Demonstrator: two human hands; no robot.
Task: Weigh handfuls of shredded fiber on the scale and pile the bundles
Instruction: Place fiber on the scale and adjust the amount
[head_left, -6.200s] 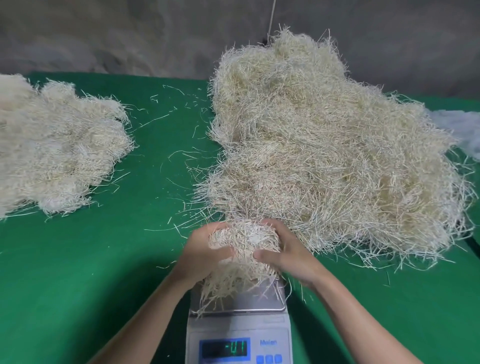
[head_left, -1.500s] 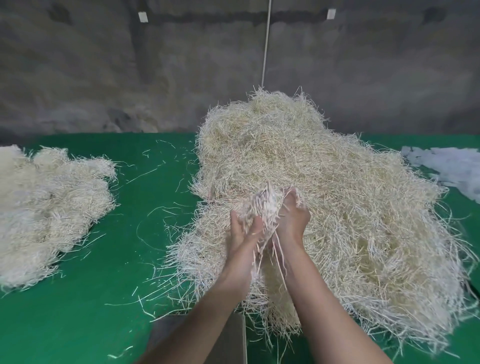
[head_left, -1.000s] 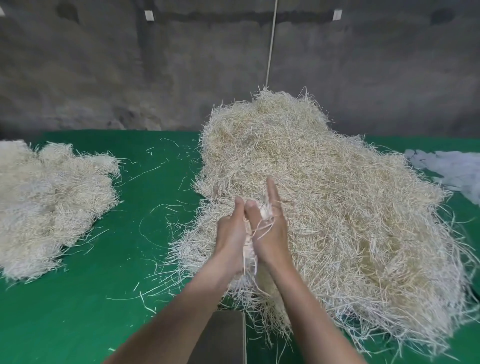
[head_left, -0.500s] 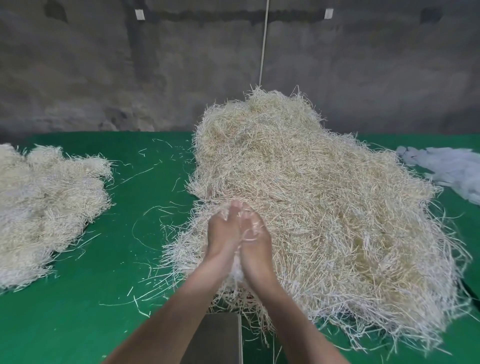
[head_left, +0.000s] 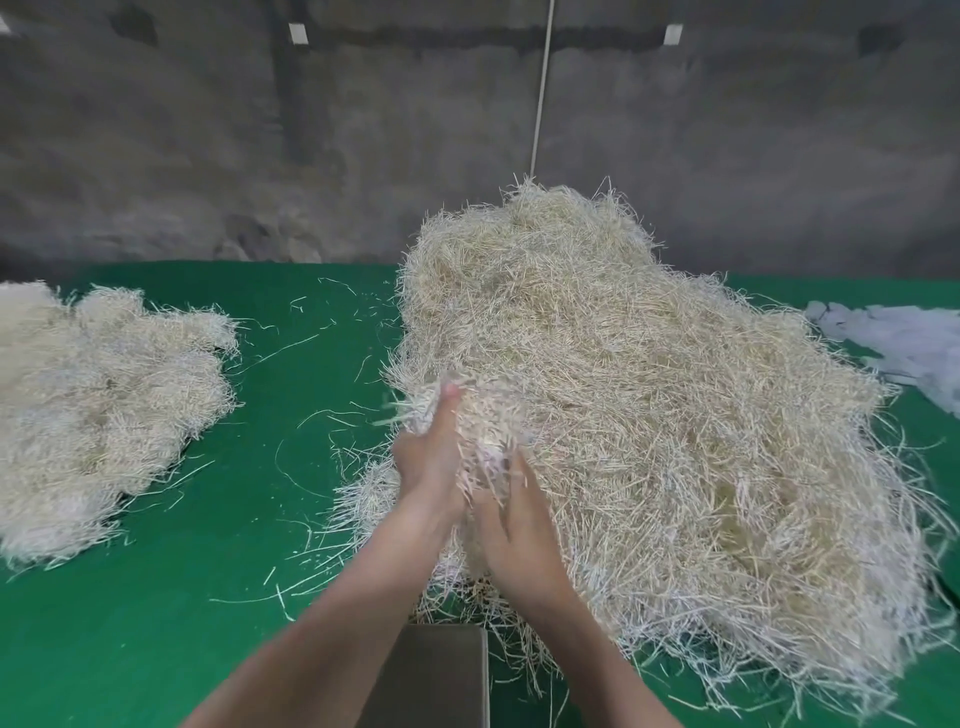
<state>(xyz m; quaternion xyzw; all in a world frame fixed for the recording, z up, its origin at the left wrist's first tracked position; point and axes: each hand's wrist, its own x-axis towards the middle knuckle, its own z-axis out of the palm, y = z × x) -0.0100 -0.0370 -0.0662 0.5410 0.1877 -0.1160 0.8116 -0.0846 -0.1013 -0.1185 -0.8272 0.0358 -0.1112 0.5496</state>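
Observation:
A big heap of pale shredded fiber (head_left: 675, 415) covers the middle and right of the green table (head_left: 291, 395). At the heap's near left edge my left hand (head_left: 431, 462) and my right hand (head_left: 517, 519) press a handful of fiber (head_left: 480, 431) between their palms. Both hands' fingers point straight up and away; the left reaches higher, and the right is blurred. Strands stick out past the left fingertips. The grey scale platform (head_left: 436, 675) lies below my wrists at the bottom edge, bare, with its display out of view.
A lower pile of fiber bundles (head_left: 98, 415) lies at the table's left side. Loose strands are scattered on the cloth between the pile and the heap. Crumpled white material (head_left: 909, 348) sits at the far right. A grey concrete wall stands behind the table.
My palms have slid against each other at the heap's edge: the left hand moved up, the right moved down. More fiber now bulges between them than half a second ago.

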